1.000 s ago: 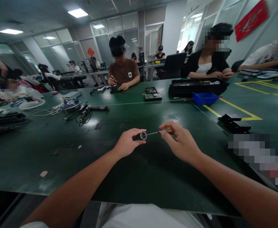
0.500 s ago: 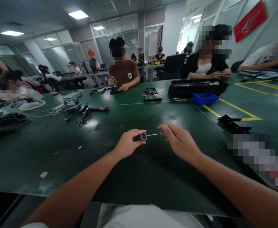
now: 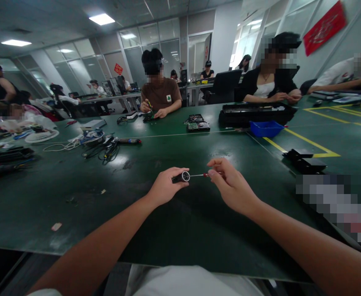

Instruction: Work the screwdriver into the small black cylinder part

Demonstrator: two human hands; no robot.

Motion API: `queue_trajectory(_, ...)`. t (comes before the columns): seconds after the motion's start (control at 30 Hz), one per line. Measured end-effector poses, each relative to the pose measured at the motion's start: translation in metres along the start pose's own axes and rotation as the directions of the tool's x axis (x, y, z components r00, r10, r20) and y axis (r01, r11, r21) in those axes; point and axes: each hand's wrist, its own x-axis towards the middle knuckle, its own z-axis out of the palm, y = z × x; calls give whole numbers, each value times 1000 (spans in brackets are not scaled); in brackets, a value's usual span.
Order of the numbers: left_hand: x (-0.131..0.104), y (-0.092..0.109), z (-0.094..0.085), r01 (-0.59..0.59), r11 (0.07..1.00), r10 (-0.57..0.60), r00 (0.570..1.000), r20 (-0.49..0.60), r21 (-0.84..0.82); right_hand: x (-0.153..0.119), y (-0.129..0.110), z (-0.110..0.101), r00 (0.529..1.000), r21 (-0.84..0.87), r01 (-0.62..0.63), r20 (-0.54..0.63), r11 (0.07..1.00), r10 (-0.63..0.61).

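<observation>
My left hand (image 3: 165, 186) is closed round a dark cylinder (image 3: 178, 178), whose pale ringed open end (image 3: 186, 176) faces right. A screwdriver (image 3: 197, 175) lies level between my hands, its metal shaft reaching into that ring and its red handle end at my right hand (image 3: 230, 181). The thumb of my right hand is against the handle, the index finger is raised and slightly curved, and the rest of the handle is hidden by the hand. Both hands are above the green table (image 3: 168, 230).
Cables (image 3: 105, 150) and a dark rod (image 3: 128, 141) lie to the left. Circuit parts (image 3: 198, 125), a blue tray (image 3: 266, 128), a long black housing (image 3: 256, 113) and black brackets (image 3: 305, 161) are farther off. A person in a brown shirt (image 3: 160, 92) works opposite.
The fingers of my right hand have shifted on the screwdriver handle, with the thumb lower and the index finger lifted. My left hand and the cylinder have barely moved.
</observation>
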Motion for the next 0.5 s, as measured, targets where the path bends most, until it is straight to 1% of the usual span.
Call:
queue_trajectory(0.1, 0, 1, -1, 4, 1000, -4, 1000, 2, 1, 0, 1, 1, 999, 100, -8, -32, 995, 11)
queue_trajectory(0.2, -1, 2, 0, -24, 1000, 23, 1000, 11, 14, 3, 5, 5, 996, 271, -61, -47, 961, 77)
queue_trajectory(0.27, -2, 3, 1, -76, 997, 76, 997, 10, 27, 7, 10, 7, 986, 440, -113, -63, 891, 155)
queue_trajectory(0.3, -2, 4, 1, -100, 994, 100, 995, 9, 36, 9, 13, 8, 976, 550, -139, -63, 824, 208)
queue_trajectory(0.33, -3, 4, 1, -115, 992, 115, 993, 7, 49, 11, 15, 9, 963, 642, -183, -34, 744, 266)
queue_trajectory(0.4, -3, 4, 1, -110, 991, 110, 994, 4, 76, 13, 19, 9, 937, 756, -245, 23, 606, 350)
queue_trajectory(0.43, -3, 4, 0, -96, 992, 95, 995, 6, 84, 14, 20, 9, 928, 779, -256, 31, 572, 372)
queue_trajectory(0.47, -2, 4, 0, -79, 993, 79, 997, 8, 88, 13, 21, 9, 925, 784, -249, 18, 569, 380)
queue_trajectory(0.5, -2, 3, -1, -65, 994, 65, 998, 7, 89, 13, 22, 9, 928, 774, -229, -9, 591, 372)
